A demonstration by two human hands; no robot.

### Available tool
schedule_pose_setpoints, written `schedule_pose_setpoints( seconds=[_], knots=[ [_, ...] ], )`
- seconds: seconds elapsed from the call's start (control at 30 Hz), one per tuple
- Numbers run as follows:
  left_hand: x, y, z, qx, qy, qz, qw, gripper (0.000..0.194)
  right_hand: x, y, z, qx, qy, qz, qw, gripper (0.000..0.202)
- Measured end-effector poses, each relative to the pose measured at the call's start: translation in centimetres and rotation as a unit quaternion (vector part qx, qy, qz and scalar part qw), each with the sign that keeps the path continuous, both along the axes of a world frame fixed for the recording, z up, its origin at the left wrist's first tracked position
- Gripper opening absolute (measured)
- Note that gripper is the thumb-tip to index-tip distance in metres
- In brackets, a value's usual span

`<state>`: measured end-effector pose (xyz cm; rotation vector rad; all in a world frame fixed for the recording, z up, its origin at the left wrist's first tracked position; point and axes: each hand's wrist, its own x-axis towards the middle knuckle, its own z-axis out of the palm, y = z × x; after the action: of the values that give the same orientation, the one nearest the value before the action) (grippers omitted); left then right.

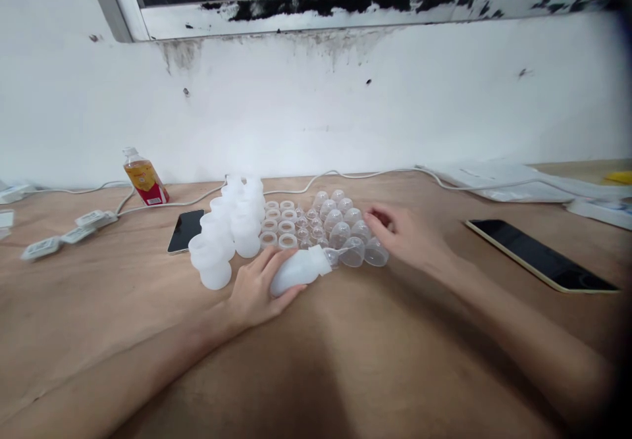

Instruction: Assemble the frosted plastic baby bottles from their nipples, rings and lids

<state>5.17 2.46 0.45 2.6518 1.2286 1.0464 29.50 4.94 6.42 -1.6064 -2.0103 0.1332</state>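
My left hand (259,287) is wrapped round a white feeding bottle (296,271), tilted almost flat with its collar and clear teat (332,256) pointing right. The teat end is beside a clear dome cap (353,253) in the front of a group of caps. My right hand (397,232) is at the right side of these caps, fingers curled in. Whether its fingertips grip a cap or only come close to one is hidden. Left of the caps are rows of clear teats (315,223), white collar rings (287,227) and white bottle bodies (210,261).
Behind the bottle bodies lies a phone (186,230); a larger phone (538,255) is on the right. A drink bottle (147,179) stands at the back left, near a white cable (197,200) and small white blocks (79,233). Plastic bags (508,182) lie along the wall.
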Motion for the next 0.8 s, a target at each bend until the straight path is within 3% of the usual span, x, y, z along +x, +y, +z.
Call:
schedule_pose_setpoints(
  seconds=[0.07, 0.13, 0.27, 0.37, 0.47, 0.57, 0.67, 0.73, 0.8],
  knots=[
    [0.0, 0.1, 0.0, -0.025, -0.020, 0.004, 0.999, 0.044, 1.7, 0.8, -0.1, -0.005, -0.124, -0.055, 0.991, 0.021],
    [0.1, 0.2, 0.0, -0.047, -0.034, 0.010, 0.998, 0.043, 3.0, 1.4, -0.8, -0.047, -0.190, -0.040, 0.980, 0.024],
    [0.0, 0.5, 0.1, -0.069, -0.057, 0.024, 0.996, 0.042, 4.1, 2.0, -2.2, -0.110, -0.213, -0.031, 0.971, 0.018],
    [0.0, 0.6, 0.1, -0.068, -0.071, 0.021, 0.995, 0.042, 4.0, 2.0, -1.5, -0.071, -0.185, -0.086, 0.977, 0.022],
    [0.0, 0.7, 0.0, -0.062, -0.084, 0.010, 0.994, 0.041, 3.0, 1.4, 0.1, 0.029, -0.069, -0.104, 0.992, 0.024],
    [-0.1, 0.8, -0.1, -0.055, -0.106, 0.000, 0.993, 0.040, 1.0, 0.6, 0.6, 0.026, 0.157, 0.011, 0.987, 0.027],
    [-0.2, 1.0, -0.2, -0.054, -0.124, 0.000, 0.991, 0.039, -0.9, 0.1, -0.6, -0.084, 0.369, 0.154, 0.913, 0.026],
    [-0.2, 1.1, -0.2, -0.057, -0.126, 0.004, 0.990, 0.039, -1.6, 0.1, -1.7, -0.127, 0.444, 0.209, 0.862, 0.023],
    [-0.2, 1.1, -0.1, -0.059, -0.124, 0.004, 0.990, 0.039, -1.9, 0.3, -2.6, -0.149, 0.476, 0.235, 0.834, 0.021]
  ],
)
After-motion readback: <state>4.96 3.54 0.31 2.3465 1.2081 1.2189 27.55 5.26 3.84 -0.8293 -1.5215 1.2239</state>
